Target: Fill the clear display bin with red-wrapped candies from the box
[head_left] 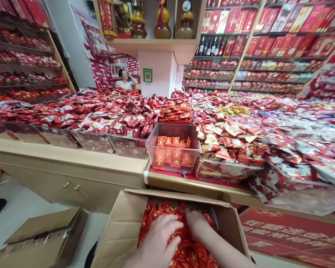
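Observation:
A cardboard box [234,227] with its flaps spread sits in front of me, filled with small red wrapped packets [203,255] printed in gold. My left hand [163,236] hovers over the packets on the left, palm down, its fingers apart and nothing visible in them. Reaching down among the packets is my right hand [197,222]; its fingertips are hidden there, so any grip cannot be seen. Just beyond the box, a clear plastic bin [171,130] on the counter holds several similar orange-red packets [175,154] standing in rows.
Bins heaped with dark red packets [131,124] line the left counter [123,158]. To the right are red-and-cream packets [231,137]. Another cardboard box [36,238] lies on the floor at left. A person [125,82] is behind the display, beside a pillar [158,72].

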Demonstrator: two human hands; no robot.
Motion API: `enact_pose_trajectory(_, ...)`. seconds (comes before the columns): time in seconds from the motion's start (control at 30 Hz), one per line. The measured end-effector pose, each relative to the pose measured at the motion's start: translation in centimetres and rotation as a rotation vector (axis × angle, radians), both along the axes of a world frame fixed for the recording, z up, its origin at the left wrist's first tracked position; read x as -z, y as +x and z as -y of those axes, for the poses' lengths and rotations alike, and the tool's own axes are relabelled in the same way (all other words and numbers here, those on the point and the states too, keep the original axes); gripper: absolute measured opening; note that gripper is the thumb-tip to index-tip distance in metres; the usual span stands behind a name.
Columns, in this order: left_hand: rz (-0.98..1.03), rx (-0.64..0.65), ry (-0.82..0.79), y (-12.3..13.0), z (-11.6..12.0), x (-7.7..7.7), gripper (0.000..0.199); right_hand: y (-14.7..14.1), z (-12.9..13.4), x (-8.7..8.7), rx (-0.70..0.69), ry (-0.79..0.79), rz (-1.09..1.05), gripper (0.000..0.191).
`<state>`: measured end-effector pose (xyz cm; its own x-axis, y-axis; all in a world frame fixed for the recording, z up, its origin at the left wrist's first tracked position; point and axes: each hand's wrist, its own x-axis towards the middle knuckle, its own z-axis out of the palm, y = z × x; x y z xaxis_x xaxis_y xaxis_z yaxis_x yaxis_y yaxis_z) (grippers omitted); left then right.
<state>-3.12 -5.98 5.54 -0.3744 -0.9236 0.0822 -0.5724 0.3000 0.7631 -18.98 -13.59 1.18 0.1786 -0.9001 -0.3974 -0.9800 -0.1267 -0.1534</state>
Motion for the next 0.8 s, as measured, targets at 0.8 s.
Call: enact_pose_trajectory(0.8,-0.646,-0.394,0.461,-1.4,-1.0,0.7,0.022,0.5,-5.4,-3.6,0.596,0.206,1.624,0.03)
